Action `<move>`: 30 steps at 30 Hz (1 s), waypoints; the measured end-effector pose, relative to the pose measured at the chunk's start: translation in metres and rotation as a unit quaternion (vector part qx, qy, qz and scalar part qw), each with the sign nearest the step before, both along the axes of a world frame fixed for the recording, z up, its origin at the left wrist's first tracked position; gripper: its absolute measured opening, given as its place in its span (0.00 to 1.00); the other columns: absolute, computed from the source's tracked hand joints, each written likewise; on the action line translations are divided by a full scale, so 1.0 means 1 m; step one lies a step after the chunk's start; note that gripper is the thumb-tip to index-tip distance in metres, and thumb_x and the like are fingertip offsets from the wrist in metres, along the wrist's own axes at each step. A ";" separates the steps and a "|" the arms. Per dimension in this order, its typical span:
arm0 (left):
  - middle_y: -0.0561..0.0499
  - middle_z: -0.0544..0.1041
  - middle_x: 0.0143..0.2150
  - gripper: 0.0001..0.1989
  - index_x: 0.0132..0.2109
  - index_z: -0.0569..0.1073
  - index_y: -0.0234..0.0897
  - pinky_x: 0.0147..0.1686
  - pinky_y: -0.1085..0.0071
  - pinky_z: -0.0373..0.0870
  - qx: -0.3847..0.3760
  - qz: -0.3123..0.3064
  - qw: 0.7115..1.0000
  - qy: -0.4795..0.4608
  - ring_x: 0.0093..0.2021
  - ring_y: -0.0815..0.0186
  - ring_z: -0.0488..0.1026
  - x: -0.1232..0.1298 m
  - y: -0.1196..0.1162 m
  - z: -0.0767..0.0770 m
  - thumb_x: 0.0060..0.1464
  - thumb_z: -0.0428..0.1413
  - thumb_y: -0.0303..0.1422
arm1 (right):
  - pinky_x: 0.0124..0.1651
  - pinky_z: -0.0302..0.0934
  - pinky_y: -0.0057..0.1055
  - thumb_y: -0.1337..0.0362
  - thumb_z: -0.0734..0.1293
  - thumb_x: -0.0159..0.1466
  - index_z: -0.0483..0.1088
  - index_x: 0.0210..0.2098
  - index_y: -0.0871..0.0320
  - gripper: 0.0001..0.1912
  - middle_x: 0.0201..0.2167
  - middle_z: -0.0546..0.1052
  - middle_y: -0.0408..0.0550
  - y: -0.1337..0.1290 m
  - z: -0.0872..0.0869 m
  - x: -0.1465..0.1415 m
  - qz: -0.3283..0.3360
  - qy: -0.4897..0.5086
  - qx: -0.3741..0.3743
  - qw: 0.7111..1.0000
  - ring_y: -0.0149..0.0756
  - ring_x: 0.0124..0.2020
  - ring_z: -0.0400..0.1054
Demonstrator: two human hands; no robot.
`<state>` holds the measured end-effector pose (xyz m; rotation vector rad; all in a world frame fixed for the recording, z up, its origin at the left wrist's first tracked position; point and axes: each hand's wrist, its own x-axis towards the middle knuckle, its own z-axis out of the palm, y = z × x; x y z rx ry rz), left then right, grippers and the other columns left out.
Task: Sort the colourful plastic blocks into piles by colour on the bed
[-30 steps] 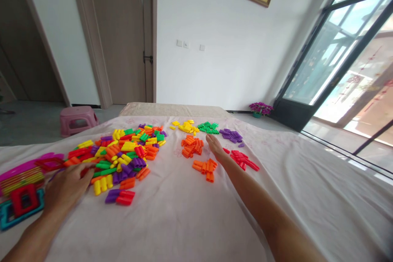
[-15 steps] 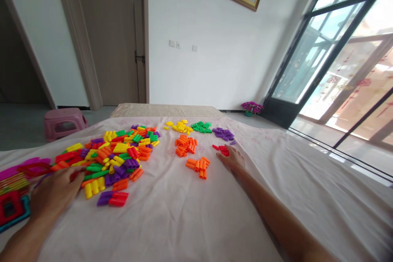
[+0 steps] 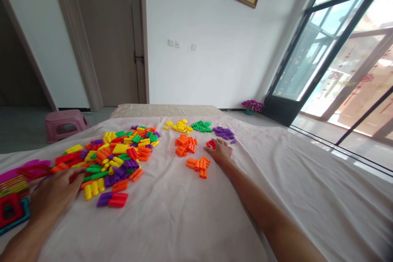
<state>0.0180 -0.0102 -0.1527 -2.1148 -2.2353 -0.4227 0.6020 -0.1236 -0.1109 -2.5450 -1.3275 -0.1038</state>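
A large mixed pile of coloured plastic pieces (image 3: 119,151) lies on the left of the cloth. My left hand (image 3: 58,190) rests at its near left edge, fingers curved and thumb apart, with some red showing in the gap. Farther right, my right hand (image 3: 221,150) is spread over a few red pieces (image 3: 211,144), its fingers touching or beside them. Around it are single-colour heaps: purple (image 3: 223,132), green (image 3: 202,126), yellow (image 3: 181,126) and orange (image 3: 186,145). A smaller orange group (image 3: 199,166) sits nearer to me.
Purple and red pieces (image 3: 112,199) lie in front of the mixed pile. Flat coloured frames (image 3: 12,204) are at the left edge, beside my left wrist. A pink stool (image 3: 66,125) stands beyond the cloth (image 3: 172,221). Potted flowers (image 3: 252,106) are by the glass door.
My right hand has moved left, and the red pieces under it lie farther left, closer to the orange heap. My left hand has stayed at the mixed pile.
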 end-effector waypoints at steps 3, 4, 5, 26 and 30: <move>0.44 0.82 0.60 0.30 0.61 0.81 0.45 0.52 0.55 0.71 0.019 -0.003 1.000 0.005 0.52 0.48 0.77 -0.001 0.002 -0.003 0.67 0.43 0.50 | 0.66 0.53 0.56 0.37 0.60 0.71 0.68 0.69 0.45 0.34 0.72 0.65 0.54 0.003 0.000 -0.003 -0.005 -0.008 -0.012 1.000 0.56 0.71 0.56; 0.44 0.82 0.59 0.30 0.61 0.81 0.45 0.52 0.55 0.71 0.023 -0.007 1.000 0.008 0.51 0.48 0.77 -0.002 0.003 -0.004 0.67 0.43 0.50 | 0.65 0.53 0.56 0.39 0.59 0.72 0.68 0.69 0.45 0.32 0.72 0.65 0.55 0.003 0.001 -0.003 -0.007 -0.008 -0.015 1.000 0.56 0.71 0.57; 0.43 0.82 0.59 0.30 0.61 0.81 0.45 0.52 0.54 0.71 0.025 -0.009 1.000 0.010 0.51 0.48 0.77 -0.002 0.003 -0.004 0.67 0.43 0.50 | 0.65 0.54 0.56 0.41 0.58 0.74 0.69 0.68 0.45 0.30 0.72 0.66 0.54 0.003 0.001 -0.002 -0.010 -0.007 -0.017 1.000 0.56 0.70 0.58; 0.42 0.80 0.61 0.34 0.63 0.78 0.42 0.51 0.57 0.69 -0.010 -0.015 1.000 0.010 0.53 0.48 0.76 -0.002 0.002 -0.002 0.68 0.38 0.51 | 0.68 0.59 0.44 0.50 0.63 0.76 0.80 0.55 0.49 0.19 0.57 0.81 0.50 -0.056 -0.009 -0.102 0.324 0.099 0.094 0.936 0.45 0.59 0.72; 0.41 0.79 0.63 0.34 0.64 0.77 0.42 0.53 0.55 0.68 -0.018 -0.013 1.000 0.005 0.55 0.47 0.76 0.001 -0.001 0.003 0.68 0.37 0.51 | 0.68 0.60 0.45 0.51 0.60 0.77 0.79 0.57 0.49 0.20 0.60 0.79 0.51 -0.058 -0.013 -0.098 0.322 0.092 0.130 0.933 0.46 0.62 0.71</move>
